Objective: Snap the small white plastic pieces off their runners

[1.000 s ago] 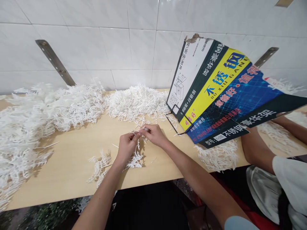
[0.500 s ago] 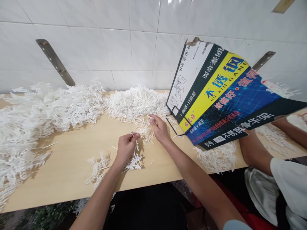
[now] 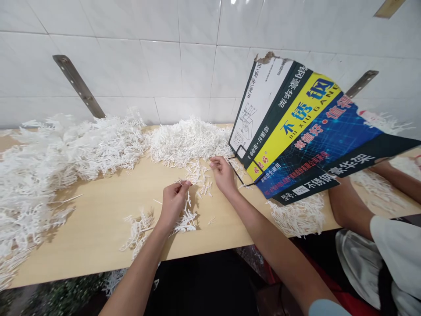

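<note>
My left hand [image 3: 174, 199] is closed in a pinch on a white branched piece [image 3: 188, 201], thin like a plastic twig, which hangs below the fingertips. To its right, my right hand [image 3: 222, 173] hovers at the near edge of a heap of small white pieces [image 3: 192, 142], its thumb and finger pressed together. Whatever lies between those right fingertips is too small to make out. Loose white bits [image 3: 205, 188] are scattered on the table between the hands. Under the left wrist lies a small bunch of white branched pieces [image 3: 140, 228].
A large mound of white branched pieces [image 3: 72, 149] covers the left of the wooden table [image 3: 98, 224]. An upright printed cardboard sheet [image 3: 296, 131] stands at the right, with a black wire frame [image 3: 240, 175] at its corner. Beyond it are another person's arm [image 3: 350, 204] and more white pieces [image 3: 297, 215].
My right hand has shifted slightly to the right, away from the heap, and its fingers have curled closer together. My left hand stays almost in place with its piece.
</note>
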A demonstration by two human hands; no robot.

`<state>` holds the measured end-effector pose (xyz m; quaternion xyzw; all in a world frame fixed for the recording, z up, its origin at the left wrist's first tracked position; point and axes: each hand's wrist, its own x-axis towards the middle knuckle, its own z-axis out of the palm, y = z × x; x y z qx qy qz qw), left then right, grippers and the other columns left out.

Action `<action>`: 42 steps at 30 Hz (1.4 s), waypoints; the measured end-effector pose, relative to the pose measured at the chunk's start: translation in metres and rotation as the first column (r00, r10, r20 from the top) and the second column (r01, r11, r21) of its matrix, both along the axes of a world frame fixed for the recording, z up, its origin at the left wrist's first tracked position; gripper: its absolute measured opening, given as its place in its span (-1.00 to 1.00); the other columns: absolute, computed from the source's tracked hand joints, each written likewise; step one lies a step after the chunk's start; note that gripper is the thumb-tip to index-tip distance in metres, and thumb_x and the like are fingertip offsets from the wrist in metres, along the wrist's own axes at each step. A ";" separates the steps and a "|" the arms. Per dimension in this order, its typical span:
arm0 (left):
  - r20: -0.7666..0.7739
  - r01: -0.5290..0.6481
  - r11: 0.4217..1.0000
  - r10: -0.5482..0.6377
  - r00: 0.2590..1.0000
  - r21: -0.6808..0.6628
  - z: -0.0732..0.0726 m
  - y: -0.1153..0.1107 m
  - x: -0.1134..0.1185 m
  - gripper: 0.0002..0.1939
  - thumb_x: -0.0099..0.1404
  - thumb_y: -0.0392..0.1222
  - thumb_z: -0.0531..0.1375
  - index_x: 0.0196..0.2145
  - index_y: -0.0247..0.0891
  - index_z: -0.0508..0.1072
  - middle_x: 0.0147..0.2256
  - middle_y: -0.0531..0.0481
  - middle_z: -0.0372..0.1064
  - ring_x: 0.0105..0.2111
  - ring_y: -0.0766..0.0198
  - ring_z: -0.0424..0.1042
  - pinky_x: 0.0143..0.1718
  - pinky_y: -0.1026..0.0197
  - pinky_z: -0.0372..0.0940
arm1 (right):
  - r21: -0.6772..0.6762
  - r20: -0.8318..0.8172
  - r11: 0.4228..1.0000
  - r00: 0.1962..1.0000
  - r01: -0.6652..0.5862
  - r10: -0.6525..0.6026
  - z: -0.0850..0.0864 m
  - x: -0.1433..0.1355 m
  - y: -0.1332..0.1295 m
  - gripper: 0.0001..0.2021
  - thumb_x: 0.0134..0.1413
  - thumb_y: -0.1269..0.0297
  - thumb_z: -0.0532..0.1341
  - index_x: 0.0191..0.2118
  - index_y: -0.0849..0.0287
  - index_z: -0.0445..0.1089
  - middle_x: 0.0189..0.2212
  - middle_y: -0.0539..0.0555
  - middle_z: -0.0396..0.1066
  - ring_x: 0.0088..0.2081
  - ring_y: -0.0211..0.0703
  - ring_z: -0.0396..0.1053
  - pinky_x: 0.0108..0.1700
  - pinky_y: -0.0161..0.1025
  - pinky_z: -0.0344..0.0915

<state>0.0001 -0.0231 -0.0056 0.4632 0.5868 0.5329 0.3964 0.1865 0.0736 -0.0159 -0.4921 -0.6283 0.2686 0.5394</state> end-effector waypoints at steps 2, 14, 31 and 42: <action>-0.003 -0.007 1.000 0.007 1.000 0.026 -0.001 0.003 0.000 -0.59 0.28 0.13 0.29 -0.35 -0.33 0.64 -0.57 0.07 0.31 -0.53 0.32 0.20 -0.45 0.23 0.07 | 0.056 0.065 0.989 0.989 -0.138 0.134 0.006 -0.007 -0.010 -0.66 0.28 0.08 0.25 0.07 0.08 0.49 0.04 0.16 0.53 -0.02 -0.01 0.45 -0.07 -0.15 0.35; -0.020 0.063 0.998 -0.063 0.998 -0.010 -0.005 0.002 0.004 -0.65 0.25 0.04 0.31 -0.47 -0.33 0.58 -0.60 0.09 0.19 -0.55 0.34 0.12 -0.48 0.23 -0.01 | -0.194 -0.406 0.981 0.910 0.002 -0.082 -0.009 -0.023 -0.005 -0.56 0.32 -0.14 0.11 -0.32 0.14 0.43 -0.45 0.05 0.42 -0.49 -0.21 0.28 -0.44 -0.26 0.24; 0.065 -0.199 0.964 0.190 0.980 0.178 0.004 -0.003 0.002 -0.63 0.41 0.10 0.20 -0.06 -0.25 0.51 -0.44 0.04 0.41 -0.45 0.29 0.36 -0.36 0.27 0.26 | -0.125 0.173 0.853 0.835 -0.507 0.522 0.012 -0.036 -0.049 -0.61 0.28 0.02 0.25 -0.49 0.17 0.33 -0.62 -0.10 0.20 -0.52 -0.30 0.14 -0.41 -0.30 0.04; -0.229 0.172 0.976 -0.138 0.963 0.135 0.009 -0.002 0.003 -0.53 0.41 0.09 0.21 -0.54 -0.25 0.29 -0.51 0.09 0.19 -0.49 0.35 0.13 -0.44 0.23 0.04 | -0.079 -0.405 0.867 0.811 -0.491 0.423 0.015 -0.033 -0.042 -0.64 0.21 -0.02 0.33 -0.04 0.12 0.42 -0.40 0.01 0.49 -0.39 -0.19 0.41 -0.32 -0.26 0.34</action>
